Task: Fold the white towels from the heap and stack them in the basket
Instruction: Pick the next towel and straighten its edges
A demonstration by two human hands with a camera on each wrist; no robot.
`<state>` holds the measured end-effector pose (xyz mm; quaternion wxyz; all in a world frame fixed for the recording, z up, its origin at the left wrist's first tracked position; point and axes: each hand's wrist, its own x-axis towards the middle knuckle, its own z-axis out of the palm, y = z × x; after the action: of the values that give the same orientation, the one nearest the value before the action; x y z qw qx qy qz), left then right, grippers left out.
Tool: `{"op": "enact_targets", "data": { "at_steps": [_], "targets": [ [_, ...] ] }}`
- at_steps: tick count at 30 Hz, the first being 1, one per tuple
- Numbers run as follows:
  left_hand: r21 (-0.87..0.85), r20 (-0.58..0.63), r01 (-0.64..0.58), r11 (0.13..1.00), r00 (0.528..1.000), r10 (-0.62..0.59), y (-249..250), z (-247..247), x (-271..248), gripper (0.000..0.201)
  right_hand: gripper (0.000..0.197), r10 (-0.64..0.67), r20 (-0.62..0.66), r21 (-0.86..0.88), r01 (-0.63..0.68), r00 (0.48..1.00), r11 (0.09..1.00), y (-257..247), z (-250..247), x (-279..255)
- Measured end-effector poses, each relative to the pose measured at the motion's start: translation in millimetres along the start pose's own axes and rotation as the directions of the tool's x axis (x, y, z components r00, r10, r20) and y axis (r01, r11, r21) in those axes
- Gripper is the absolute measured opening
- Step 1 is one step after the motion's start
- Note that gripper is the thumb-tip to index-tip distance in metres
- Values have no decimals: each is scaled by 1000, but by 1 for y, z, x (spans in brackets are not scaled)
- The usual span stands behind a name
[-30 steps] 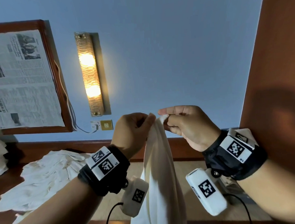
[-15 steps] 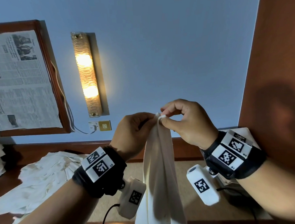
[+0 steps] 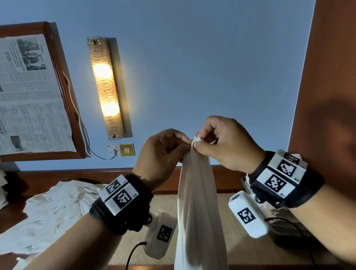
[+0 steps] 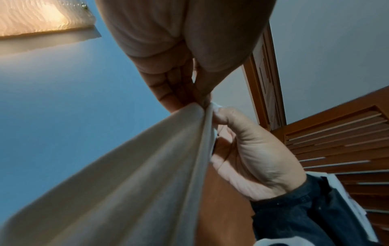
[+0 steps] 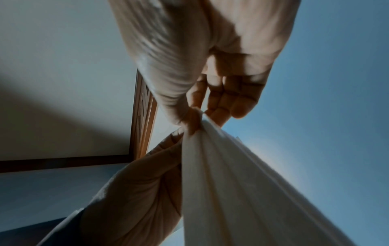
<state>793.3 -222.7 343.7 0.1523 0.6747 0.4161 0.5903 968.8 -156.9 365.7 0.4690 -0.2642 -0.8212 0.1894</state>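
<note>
A white towel (image 3: 197,205) hangs straight down from both hands, held up in front of the blue wall. My left hand (image 3: 163,153) pinches its top edge from the left. My right hand (image 3: 224,143) pinches the same top corner from the right, thumb and forefinger touching the left hand's fingertips. The left wrist view shows the towel (image 4: 126,174) running down from that pinch, and the right wrist view shows the towel (image 5: 231,183) bunched in long folds. The heap of white towels (image 3: 52,213) lies crumpled on the table at the left. The basket is mostly hidden behind my right wrist.
A lit wall lamp (image 3: 106,87) and a framed newspaper (image 3: 24,94) hang on the wall at the left. A brown wooden panel (image 3: 330,87) stands close on the right. A beige mat (image 3: 229,245) covers the table below the hands.
Both hands have stayed together at the towel's top. The right hand's fingers have shifted into a tighter pinch on the corner, and the towel hangs narrower and straighter.
</note>
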Motion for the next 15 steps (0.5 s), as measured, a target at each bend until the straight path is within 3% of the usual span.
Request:
{"op": "enact_targets", "data": {
  "at_steps": [4, 7, 11, 15],
  "targets": [
    [-3, -24, 16, 1000, 1000, -17, -1, 0, -1, 2, 15, 25, 161, 66, -36, 987, 997, -2, -7, 2],
    [9, -41, 30, 999, 999, -30, -3, 0, 2, 6, 17, 41, 223, 0, -42, 974, 999, -3, -14, 4],
    [-43, -49, 39, 998, 998, -42, -6, 5, -2, 7, 0, 24, 232, -77, -6, 972, 997, -8, -15, 2],
    [-35, 39, 55, 998, 998, -53, -14, 9, -11, 7, 4, 32, 147, -148, -10, 989, 989, -5, -13, 3]
  ]
}}
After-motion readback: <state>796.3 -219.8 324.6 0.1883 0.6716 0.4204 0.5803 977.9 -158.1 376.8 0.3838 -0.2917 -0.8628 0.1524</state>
